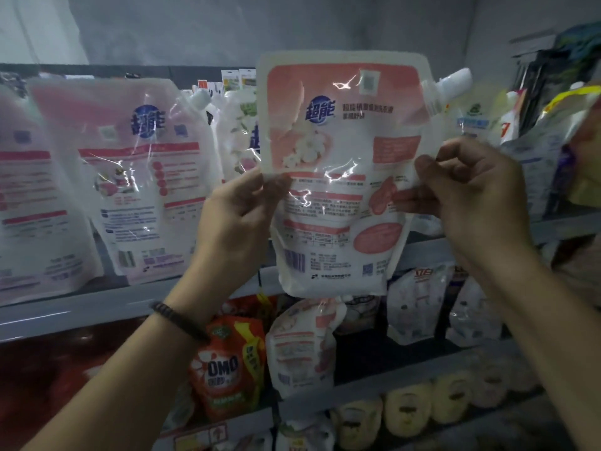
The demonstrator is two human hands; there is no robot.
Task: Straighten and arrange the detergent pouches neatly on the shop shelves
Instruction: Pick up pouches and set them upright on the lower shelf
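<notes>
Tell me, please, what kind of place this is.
Probably a shop's laundry aisle: metal shelves carry rows of detergent pouches, an orange OMO bag stands lower down, and one pink pouch is held up.

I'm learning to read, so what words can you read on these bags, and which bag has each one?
"超能": blue logo on the pink-and-white spouted plastic pouch, pinched by the left hand and right hand.
"超能": blue logo on the paler pink-and-white plastic pouch standing on the upper shelf.
"OMO": on the orange plastic pouch on the lower shelf.
Small print and other labels: too blurred to read.
</notes>
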